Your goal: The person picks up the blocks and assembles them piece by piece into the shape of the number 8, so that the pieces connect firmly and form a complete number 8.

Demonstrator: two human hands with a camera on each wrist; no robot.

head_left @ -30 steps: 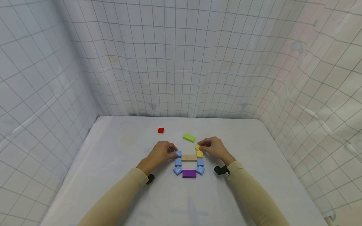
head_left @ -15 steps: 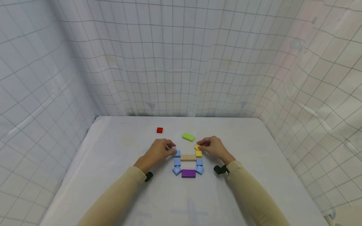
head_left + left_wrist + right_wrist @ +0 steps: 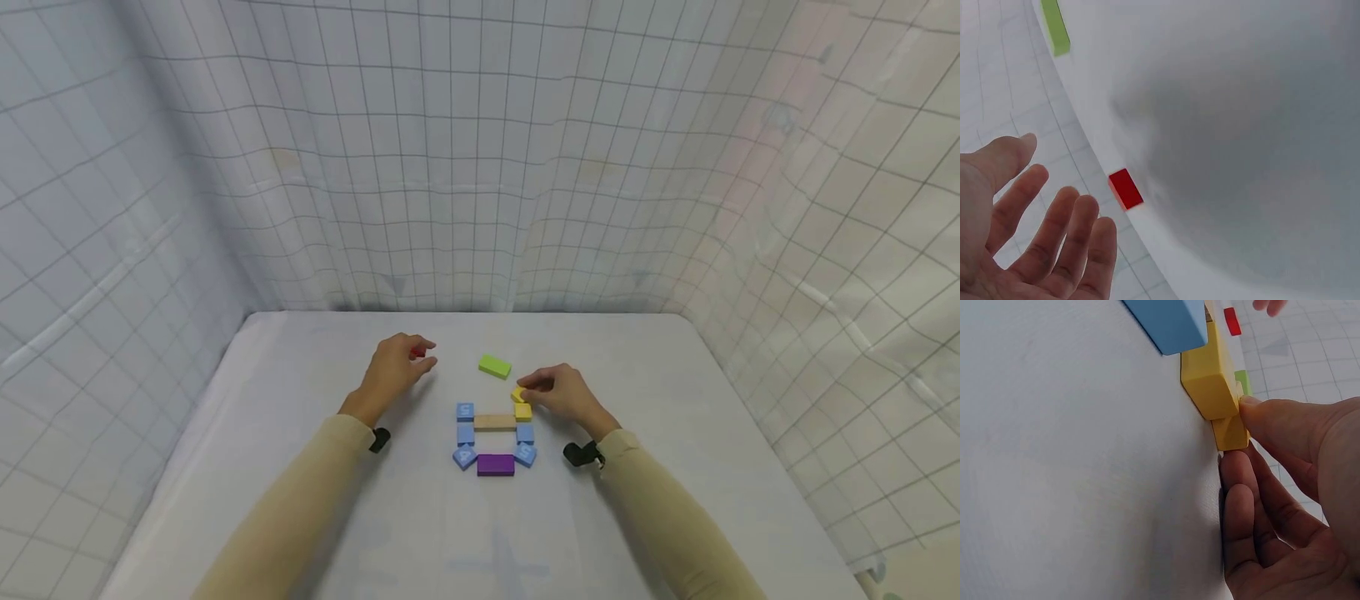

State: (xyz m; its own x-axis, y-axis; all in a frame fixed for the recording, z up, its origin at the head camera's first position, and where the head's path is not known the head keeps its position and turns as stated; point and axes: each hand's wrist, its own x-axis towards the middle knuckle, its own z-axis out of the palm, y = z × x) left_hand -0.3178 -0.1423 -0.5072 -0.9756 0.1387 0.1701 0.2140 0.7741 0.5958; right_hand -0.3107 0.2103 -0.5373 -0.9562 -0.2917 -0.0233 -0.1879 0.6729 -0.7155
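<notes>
With thumb and fingers, my right hand (image 3: 564, 392) pinches a yellow block (image 3: 1230, 433) set at an angle on the table. It adjoins another yellow block (image 3: 522, 412). My left hand (image 3: 392, 364) is over the far left of the table beside a red block (image 3: 1126, 189); its fingers are parted and hold nothing. In the head view that hand partly covers the red block. A wooden bar (image 3: 495, 422) lies between the yellow block and a blue block marked 5 (image 3: 465, 412). Below are more blue blocks (image 3: 465, 434) and a purple block (image 3: 496, 465).
A lime green block (image 3: 495, 367) lies on the white table (image 3: 645, 517), behind the arranged blocks and between my hands. White gridded sheets (image 3: 465, 167) hang at the back and both sides of the table.
My left hand has left the blue block at the upper left of the arrangement and moved away and leftward to the red block. My right hand still pinches the yellow block, nearly unmoved.
</notes>
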